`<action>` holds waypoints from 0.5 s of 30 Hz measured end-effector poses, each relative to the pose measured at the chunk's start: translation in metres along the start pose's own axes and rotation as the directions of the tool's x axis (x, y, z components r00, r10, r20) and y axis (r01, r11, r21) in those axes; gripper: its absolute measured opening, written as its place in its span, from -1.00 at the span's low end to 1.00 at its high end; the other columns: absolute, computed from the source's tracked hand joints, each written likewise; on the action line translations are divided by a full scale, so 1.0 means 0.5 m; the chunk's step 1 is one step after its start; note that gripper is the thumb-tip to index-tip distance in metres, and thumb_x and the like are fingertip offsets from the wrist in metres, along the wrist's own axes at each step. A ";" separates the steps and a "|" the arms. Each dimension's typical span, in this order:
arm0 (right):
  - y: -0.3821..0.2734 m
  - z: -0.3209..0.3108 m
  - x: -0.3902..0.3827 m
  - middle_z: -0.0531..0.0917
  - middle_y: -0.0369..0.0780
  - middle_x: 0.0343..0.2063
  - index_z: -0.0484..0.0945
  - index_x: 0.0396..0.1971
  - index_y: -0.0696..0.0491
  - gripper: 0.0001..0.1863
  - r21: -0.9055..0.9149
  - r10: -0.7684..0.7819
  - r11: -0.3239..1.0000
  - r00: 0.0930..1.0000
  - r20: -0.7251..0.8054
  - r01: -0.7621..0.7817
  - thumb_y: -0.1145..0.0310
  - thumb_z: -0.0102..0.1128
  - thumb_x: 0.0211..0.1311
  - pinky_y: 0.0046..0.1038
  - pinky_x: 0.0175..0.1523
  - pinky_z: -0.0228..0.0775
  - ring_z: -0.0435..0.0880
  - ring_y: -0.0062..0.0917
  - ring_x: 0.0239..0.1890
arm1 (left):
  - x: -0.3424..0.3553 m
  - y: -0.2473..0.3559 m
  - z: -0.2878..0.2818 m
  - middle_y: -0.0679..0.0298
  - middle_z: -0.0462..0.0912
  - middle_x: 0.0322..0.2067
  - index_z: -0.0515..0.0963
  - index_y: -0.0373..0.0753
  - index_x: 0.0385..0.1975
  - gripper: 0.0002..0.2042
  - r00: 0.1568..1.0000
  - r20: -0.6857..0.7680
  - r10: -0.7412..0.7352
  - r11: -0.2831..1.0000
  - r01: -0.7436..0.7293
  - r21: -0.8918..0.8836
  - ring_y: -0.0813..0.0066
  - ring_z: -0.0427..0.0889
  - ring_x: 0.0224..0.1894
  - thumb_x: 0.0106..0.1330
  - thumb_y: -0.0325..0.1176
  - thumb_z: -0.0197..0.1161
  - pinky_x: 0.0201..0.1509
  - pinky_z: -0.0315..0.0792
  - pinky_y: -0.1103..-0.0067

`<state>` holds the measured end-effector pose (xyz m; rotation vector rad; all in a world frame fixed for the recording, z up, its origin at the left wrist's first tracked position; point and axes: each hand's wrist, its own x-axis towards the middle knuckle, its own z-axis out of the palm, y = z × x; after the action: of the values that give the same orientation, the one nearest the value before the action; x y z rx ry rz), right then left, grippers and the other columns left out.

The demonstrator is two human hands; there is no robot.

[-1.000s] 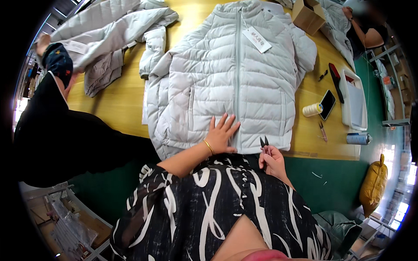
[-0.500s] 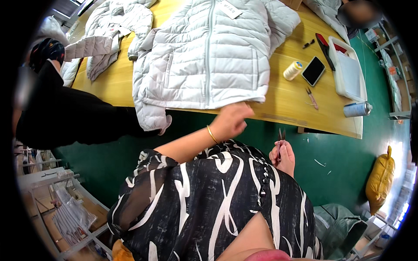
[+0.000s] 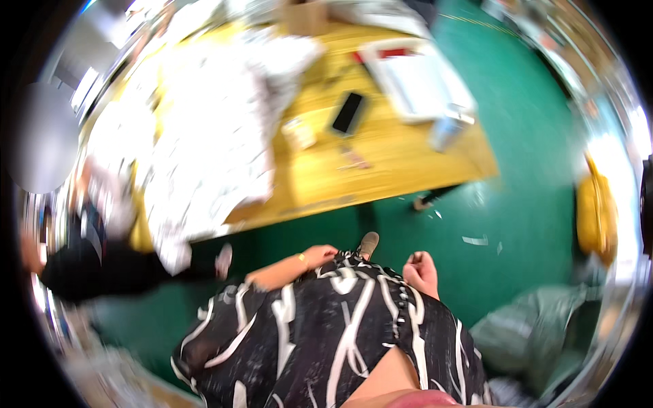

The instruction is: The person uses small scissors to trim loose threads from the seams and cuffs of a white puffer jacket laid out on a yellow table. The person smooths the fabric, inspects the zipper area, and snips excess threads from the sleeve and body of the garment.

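Note:
My left hand (image 3: 320, 256) rests low by my patterned clothing, below the table's front edge, its fingers too blurred to read. My right hand (image 3: 419, 275) is closed at waist height; whatever it holds is hidden. On the table (image 3: 401, 156) a pale quilted jacket (image 3: 211, 122) lies to the left, washed out by glare and motion. To its right lie a cream thread cone (image 3: 299, 134), a black phone (image 3: 348, 113) and small pink-handled snips (image 3: 355, 160), all smeared to some degree.
A white tray (image 3: 466, 95), a blue spray can (image 3: 443, 134) and a cardboard box (image 3: 306, 17) are on the table. A person in black (image 3: 102, 268) stands at the left. A yellow sack (image 3: 595, 214) and dark green bag (image 3: 524, 326) sit right on the green floor (image 3: 496, 204).
The view has swung and the table sits farther from me. My left hand has left the jacket and dropped to my waist. The snips in my right hand no longer show.

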<state>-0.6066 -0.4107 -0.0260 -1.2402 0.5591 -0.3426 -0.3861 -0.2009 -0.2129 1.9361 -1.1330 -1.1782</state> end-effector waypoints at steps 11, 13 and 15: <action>-0.208 -0.429 0.031 0.29 -0.50 -0.67 0.35 -0.47 0.02 -0.86 0.148 0.048 0.987 0.760 -0.648 0.064 0.43 0.16 0.13 -0.74 -0.59 -0.01 0.18 -0.87 -0.66 | 0.603 0.787 0.119 0.10 0.47 -0.07 0.34 -0.26 0.04 -0.63 0.685 0.575 0.446 0.874 -0.471 -0.118 0.33 0.47 -0.02 0.23 -0.35 0.05 0.06 0.34 0.48; -0.193 -0.521 0.041 0.34 -0.48 -0.68 0.36 -0.45 0.03 -0.87 0.204 0.029 0.964 0.696 -0.717 0.170 0.41 0.15 0.15 -0.74 -0.64 0.01 0.21 -0.86 -0.73 | 0.714 0.873 0.177 0.11 0.47 -0.07 0.36 -0.26 0.03 -0.64 0.624 0.647 0.439 0.865 -0.489 -0.116 0.33 0.48 -0.02 0.23 -0.35 0.06 0.06 0.34 0.48; -0.208 -0.618 0.064 0.36 -0.45 -0.71 0.37 -0.44 0.05 -0.87 0.135 -0.048 0.966 0.670 -0.741 0.219 0.38 0.13 0.17 -0.74 -0.68 0.02 0.23 -0.84 -0.77 | 0.803 0.934 0.229 0.12 0.48 -0.08 0.37 -0.26 0.02 -0.66 0.605 0.663 0.441 0.863 -0.488 -0.129 0.33 0.48 -0.03 0.23 -0.35 0.05 0.06 0.34 0.48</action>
<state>-0.7518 -0.7034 -0.0008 -0.8942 1.0946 -1.0376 -0.5587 -0.7772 -0.0385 1.0920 -1.9330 -1.5857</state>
